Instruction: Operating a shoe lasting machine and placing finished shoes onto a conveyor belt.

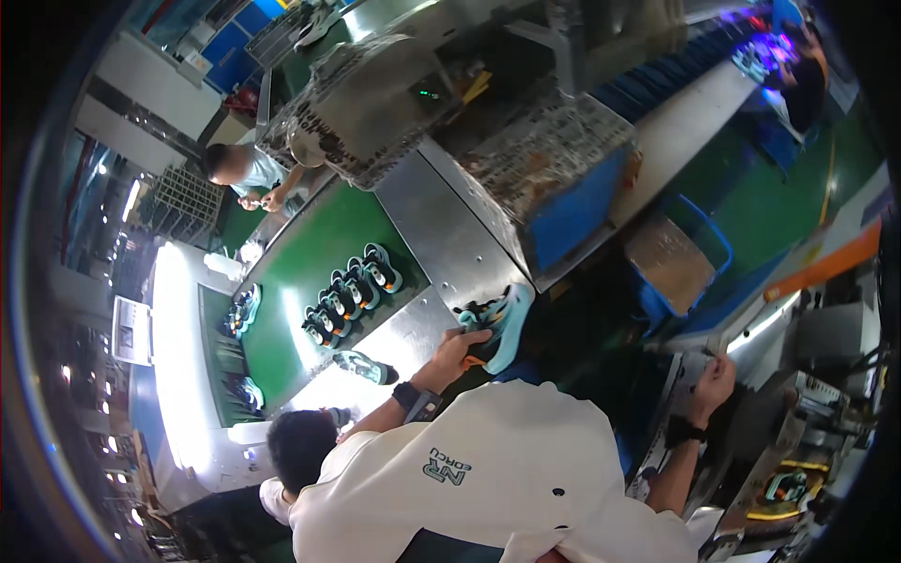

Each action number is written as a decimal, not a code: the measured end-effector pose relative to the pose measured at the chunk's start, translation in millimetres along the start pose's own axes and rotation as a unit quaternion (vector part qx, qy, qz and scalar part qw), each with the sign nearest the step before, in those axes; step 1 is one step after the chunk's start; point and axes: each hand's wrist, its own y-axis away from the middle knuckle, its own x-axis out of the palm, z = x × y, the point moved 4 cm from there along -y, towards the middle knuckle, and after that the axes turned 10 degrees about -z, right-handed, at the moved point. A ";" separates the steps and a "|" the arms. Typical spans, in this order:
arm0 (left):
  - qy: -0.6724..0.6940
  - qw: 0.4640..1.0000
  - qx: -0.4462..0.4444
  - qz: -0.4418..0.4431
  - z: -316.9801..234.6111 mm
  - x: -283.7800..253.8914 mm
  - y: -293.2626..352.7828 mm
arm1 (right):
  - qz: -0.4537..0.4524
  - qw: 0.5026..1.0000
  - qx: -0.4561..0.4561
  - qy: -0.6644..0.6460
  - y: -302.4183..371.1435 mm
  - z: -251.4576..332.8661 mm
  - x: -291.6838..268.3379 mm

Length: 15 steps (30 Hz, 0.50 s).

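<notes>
My left hand (pixel 454 359) is closed on a sneaker (pixel 507 328) with a pale turquoise sole and a dark, patterned upper. The shoe is tilted, with its sole turned to the right, by the corner of a metal bench (pixel 469 277). A dark watch is on my left wrist. Away to the right, my right hand (pixel 713 383) is raised with its fingers curled, beside a pale metal panel edge (pixel 683 371). Whatever its fingers may hold is too small to make out. Left of the held shoe, a single light sneaker (pixel 366 367) lies on the brightly lit metal.
Several sneakers (pixel 352 286) stand in a row on the green conveyor belt (pixel 291 267), with more along its left side. A co-worker (pixel 253 178) sits across it; another person's head (pixel 302 448) is close at left. A film-wrapped machine (pixel 535 169), a chair (pixel 668 263) and right-hand machinery (pixel 807 460) stand around.
</notes>
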 end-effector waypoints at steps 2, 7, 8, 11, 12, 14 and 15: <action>0.124 0.979 -0.145 -0.073 57.0 -43.8 -42.7 | -0.015 0.988 -0.065 -0.140 -54.8 81.3 25.1; 0.334 0.886 -0.258 -0.192 87.8 -120.2 -118.0 | 0.032 0.942 -0.285 -0.173 -146.5 350.7 64.9; 0.336 0.883 -0.242 -0.221 91.3 -139.4 -134.6 | 0.031 0.919 -0.349 -0.181 -159.3 399.6 79.7; 0.353 0.861 -0.230 -0.286 115.6 -201.6 -187.5 | 0.008 0.811 -0.558 -0.176 -168.8 558.9 120.6; 0.232 0.927 -0.091 -0.280 183.4 -241.9 -206.7 | 0.021 0.771 -0.608 -0.188 -165.9 613.8 139.2; 0.228 0.925 -0.091 -0.290 191.6 -276.3 -252.0 | 0.017 0.710 -0.688 -0.151 -169.0 692.2 174.4; 0.344 0.850 -0.228 -0.327 121.6 -280.8 -258.3 | 0.008 0.684 -0.719 -0.126 -176.2 723.5 200.6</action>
